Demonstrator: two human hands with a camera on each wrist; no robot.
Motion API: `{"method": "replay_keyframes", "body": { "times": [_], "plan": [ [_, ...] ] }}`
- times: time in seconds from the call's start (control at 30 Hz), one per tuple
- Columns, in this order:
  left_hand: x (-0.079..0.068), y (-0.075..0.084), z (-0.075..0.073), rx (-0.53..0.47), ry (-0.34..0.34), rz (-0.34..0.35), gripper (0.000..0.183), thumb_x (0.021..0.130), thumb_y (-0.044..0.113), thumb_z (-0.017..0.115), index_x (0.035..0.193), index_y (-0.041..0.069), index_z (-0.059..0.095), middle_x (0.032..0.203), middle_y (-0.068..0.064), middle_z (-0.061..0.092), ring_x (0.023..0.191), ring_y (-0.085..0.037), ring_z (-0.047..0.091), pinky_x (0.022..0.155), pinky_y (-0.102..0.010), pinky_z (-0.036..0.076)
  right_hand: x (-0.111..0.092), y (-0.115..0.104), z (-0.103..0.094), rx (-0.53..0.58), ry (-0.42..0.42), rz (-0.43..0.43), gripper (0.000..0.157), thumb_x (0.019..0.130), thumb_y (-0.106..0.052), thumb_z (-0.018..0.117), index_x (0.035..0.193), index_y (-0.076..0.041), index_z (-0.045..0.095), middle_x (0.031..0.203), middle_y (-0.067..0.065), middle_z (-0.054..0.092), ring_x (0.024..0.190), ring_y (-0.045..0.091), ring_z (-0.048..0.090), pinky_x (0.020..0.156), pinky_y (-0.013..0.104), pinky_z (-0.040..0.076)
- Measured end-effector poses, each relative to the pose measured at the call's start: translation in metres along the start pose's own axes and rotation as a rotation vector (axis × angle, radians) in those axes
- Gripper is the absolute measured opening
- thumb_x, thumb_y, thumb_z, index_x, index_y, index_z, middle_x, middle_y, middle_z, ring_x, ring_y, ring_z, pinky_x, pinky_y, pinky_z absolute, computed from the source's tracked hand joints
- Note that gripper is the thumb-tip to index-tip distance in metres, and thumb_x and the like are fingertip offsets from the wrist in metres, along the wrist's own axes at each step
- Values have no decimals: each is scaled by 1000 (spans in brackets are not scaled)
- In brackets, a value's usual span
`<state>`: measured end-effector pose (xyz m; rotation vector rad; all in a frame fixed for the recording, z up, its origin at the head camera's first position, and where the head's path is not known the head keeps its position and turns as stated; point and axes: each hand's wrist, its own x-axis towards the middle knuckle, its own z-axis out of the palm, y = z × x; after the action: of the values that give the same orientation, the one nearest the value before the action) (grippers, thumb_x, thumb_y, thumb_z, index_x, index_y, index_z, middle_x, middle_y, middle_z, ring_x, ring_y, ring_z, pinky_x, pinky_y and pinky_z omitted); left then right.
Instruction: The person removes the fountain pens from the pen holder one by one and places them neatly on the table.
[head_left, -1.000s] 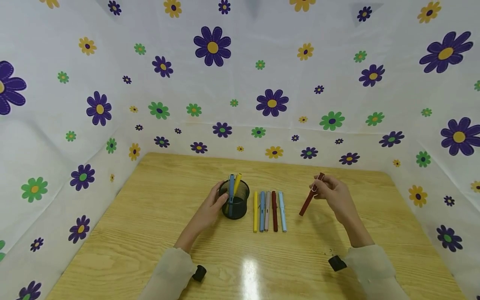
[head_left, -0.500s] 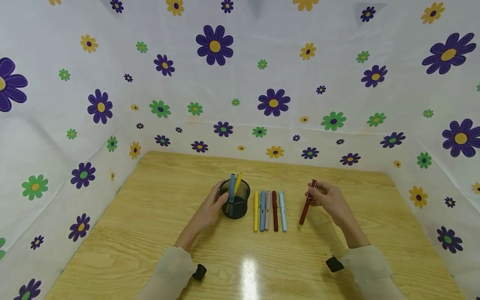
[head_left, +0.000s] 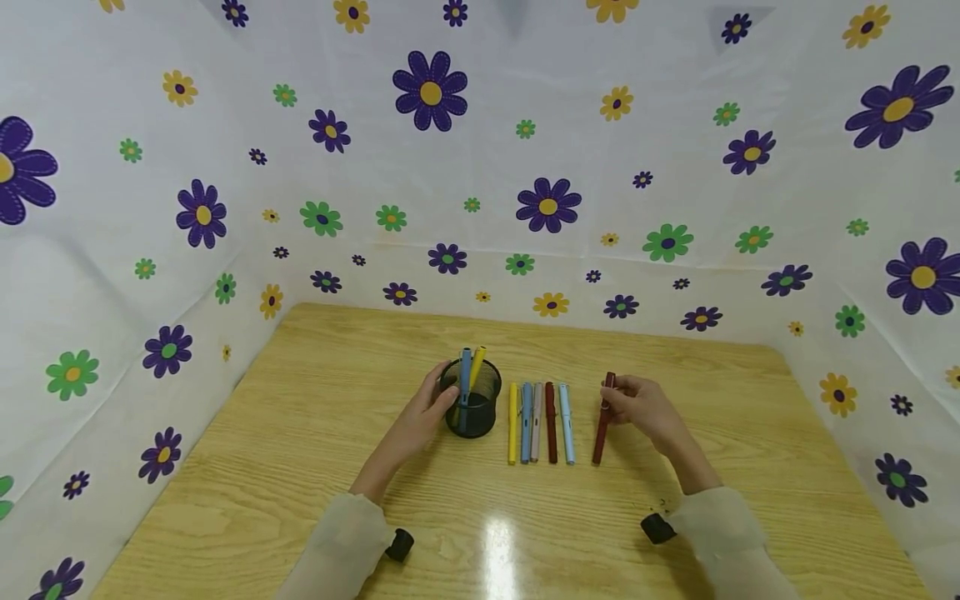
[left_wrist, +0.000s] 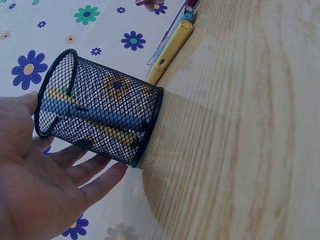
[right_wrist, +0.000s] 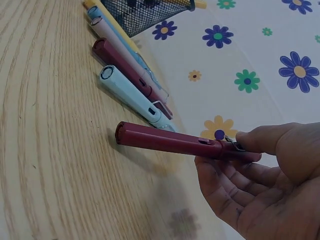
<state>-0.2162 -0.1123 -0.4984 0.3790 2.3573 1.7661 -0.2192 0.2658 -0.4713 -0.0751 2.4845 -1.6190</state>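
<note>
My left hand (head_left: 417, 419) holds a black mesh pen holder (head_left: 472, 423) at its left side, thumb at the rim and fingers along the mesh. Inside it lean a blue pen (head_left: 466, 371) and a yellow pen (head_left: 478, 360). With thumb and fingers, my right hand (head_left: 647, 410) pinches a dark red pen (head_left: 600, 442) by its clip end; its other end points toward the person, close over the table. Between the hands lie a yellow pen (head_left: 513, 429), a blue pen (head_left: 527, 433), a pale mauve pen (head_left: 536, 437), another dark red pen (head_left: 551, 429) and a light blue pen (head_left: 567, 429), side by side.
The wooden table (head_left: 315, 375) is enclosed by a white flowered cloth (head_left: 495, 158) at the back and both sides. A black device (head_left: 401, 545) sits at the left wrist and another black device (head_left: 657, 528) at the right wrist.
My right hand has moved left and toward the person with the dark red pen, which has turned nearly parallel to the row. The left hand stays at the pen holder.
</note>
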Motion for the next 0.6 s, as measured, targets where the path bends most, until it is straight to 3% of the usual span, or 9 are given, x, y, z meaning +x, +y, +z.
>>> {"method": "replay_keyframes", "body": {
  "times": [0.37, 0.6],
  "plan": [
    [1, -1, 0, 6, -5, 3, 67, 113, 37, 44, 167, 10, 15, 166, -29, 19, 151, -47, 24, 117, -63, 27, 7, 5, 10, 3, 9, 26, 41, 107, -16, 59, 131, 18, 56, 104, 24, 69, 81, 20, 68, 74, 37, 61],
    [0, 0, 1, 6, -3, 5, 67, 113, 38, 44, 167, 12, 15, 165, -30, 20, 151, -47, 24, 117, -63, 27, 13, 8, 19, -112, 77, 43, 42, 105, -17, 62, 129, 17, 59, 99, 20, 72, 78, 18, 64, 64, 30, 54]
  ]
}}
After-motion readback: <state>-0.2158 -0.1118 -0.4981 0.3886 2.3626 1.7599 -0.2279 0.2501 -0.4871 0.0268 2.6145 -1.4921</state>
